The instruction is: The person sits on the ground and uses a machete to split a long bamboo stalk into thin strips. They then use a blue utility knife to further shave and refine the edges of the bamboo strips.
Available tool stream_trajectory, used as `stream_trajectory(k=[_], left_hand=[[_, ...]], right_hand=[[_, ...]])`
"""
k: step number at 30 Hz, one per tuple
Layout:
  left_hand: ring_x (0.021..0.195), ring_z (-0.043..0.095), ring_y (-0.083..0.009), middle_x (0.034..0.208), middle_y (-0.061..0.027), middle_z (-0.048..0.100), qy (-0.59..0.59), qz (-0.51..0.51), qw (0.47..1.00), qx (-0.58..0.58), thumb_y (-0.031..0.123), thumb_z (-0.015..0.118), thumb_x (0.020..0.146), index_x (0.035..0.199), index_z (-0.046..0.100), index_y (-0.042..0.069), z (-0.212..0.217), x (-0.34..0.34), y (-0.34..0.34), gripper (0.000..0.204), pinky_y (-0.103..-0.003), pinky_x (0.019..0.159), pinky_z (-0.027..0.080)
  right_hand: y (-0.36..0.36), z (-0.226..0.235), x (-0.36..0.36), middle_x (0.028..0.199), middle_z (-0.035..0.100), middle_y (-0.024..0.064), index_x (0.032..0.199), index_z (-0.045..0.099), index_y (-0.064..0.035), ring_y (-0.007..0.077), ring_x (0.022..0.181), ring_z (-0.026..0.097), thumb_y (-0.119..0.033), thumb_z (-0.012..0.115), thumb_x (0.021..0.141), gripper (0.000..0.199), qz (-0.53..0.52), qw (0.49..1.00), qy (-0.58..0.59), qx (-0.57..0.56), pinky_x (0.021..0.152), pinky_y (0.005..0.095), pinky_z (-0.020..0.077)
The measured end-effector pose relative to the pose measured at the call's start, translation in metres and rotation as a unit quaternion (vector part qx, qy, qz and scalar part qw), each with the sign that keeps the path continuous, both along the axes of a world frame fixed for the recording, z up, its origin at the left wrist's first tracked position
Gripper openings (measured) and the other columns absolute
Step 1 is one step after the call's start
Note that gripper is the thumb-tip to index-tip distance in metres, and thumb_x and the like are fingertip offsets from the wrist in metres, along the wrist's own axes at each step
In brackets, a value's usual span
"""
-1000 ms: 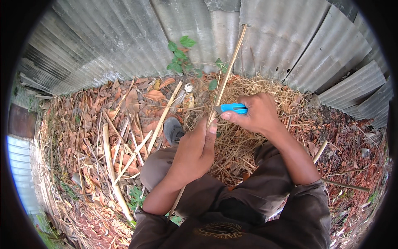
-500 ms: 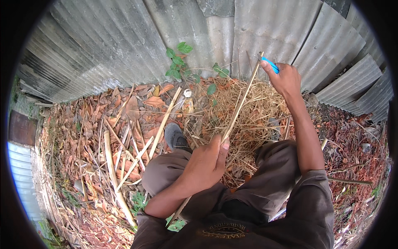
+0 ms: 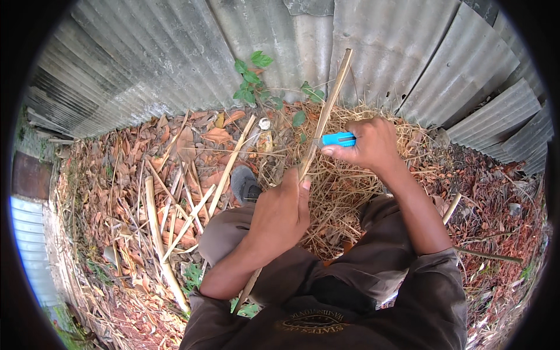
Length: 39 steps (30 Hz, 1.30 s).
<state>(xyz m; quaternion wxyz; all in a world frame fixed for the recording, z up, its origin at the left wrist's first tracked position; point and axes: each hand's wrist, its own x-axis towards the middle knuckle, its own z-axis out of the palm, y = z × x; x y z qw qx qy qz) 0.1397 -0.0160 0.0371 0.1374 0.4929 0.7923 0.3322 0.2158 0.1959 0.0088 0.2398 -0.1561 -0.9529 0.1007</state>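
Note:
My left hand (image 3: 279, 213) is closed around a long split wooden strip (image 3: 333, 87), pale and thin. The strip slants from beside my left forearm up toward the metal sheets, its far end free. In my right hand (image 3: 373, 146) sits a blue-handled utility knife (image 3: 339, 139), gripped with the thumb along it. Its blade tip meets the strip a little beyond my left fingers. Below the knife lies a heap of straw-like shavings (image 3: 335, 204), between my legs.
A wall of grey corrugated metal sheets (image 3: 157, 58) stands ahead. Several cut sticks (image 3: 160, 239) lie on dry brown leaves (image 3: 125, 181) to the left. A green plant (image 3: 251, 79) grows at the wall's foot. My left shoe (image 3: 245, 184) rests beside the shavings.
My right hand has drawn the knife back from the strip's far end to near my left hand. The strip's far end now points higher, and my left hand has shifted slightly left.

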Motion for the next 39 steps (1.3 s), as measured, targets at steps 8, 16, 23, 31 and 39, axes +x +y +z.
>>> stream_trajectory(k=[8,16,23,31,39], left_hand=[[0.059,0.053,-0.0459,0.058,-0.0226,0.051,-0.049,-0.024,0.998,0.026,0.015,0.043,0.097,0.103,0.045,-0.003,-0.007,0.011,-0.002,0.019,-0.052,0.054,0.036],[0.066,0.055,-0.0465,0.065,-0.0242,0.053,-0.082,-0.092,0.992,0.008,0.016,0.042,0.098,0.108,0.046,-0.004,-0.003,0.019,-0.013,0.023,-0.048,0.056,0.039],[0.057,0.028,-0.0047,0.063,0.0052,0.031,-0.286,-0.032,0.957,0.033,0.024,0.035,0.104,0.119,0.050,0.000,-0.005,-0.006,-0.014,0.032,-0.023,0.051,0.028],[0.056,0.038,-0.0105,0.063,-0.0025,0.039,-0.305,-0.008,0.950,0.057,0.021,0.037,0.102,0.114,0.051,-0.001,-0.004,-0.003,-0.004,0.029,-0.028,0.054,0.034],[0.062,0.048,-0.0313,0.067,-0.0151,0.047,-0.181,0.013,0.981,0.065,0.020,0.038,0.101,0.109,0.051,-0.002,-0.002,-0.001,0.002,0.027,-0.039,0.058,0.038]], right_hand=[[0.063,0.011,-0.004,0.047,0.054,0.0140,0.061,0.067,-0.0038,0.0321,0.048,0.058,-0.081,0.050,0.071,0.079,-0.170,0.984,-0.025,-0.057,0.050,0.0436,0.0462],[0.152,-0.004,0.026,0.057,0.059,0.0164,0.065,0.066,-0.0007,0.0329,0.062,0.063,-0.082,0.043,0.074,0.085,-0.370,0.912,0.029,-0.173,0.060,0.0456,0.0473],[0.069,0.009,0.034,0.048,0.053,0.0120,0.058,0.063,-0.0015,0.0285,0.054,0.060,-0.079,0.048,0.075,0.081,-0.229,0.953,-0.034,-0.196,0.055,0.0429,0.0462],[-0.024,0.014,0.015,0.043,0.046,0.0091,0.058,0.063,-0.0046,0.0296,0.040,0.051,-0.073,0.061,0.070,0.070,0.009,0.992,-0.029,-0.123,0.045,0.0402,0.0420],[-0.008,0.011,0.000,0.038,0.041,0.0059,0.049,0.055,-0.0078,0.0272,0.036,0.047,-0.074,0.064,0.066,0.069,-0.017,0.999,0.047,-0.011,0.040,0.0386,0.0380]])
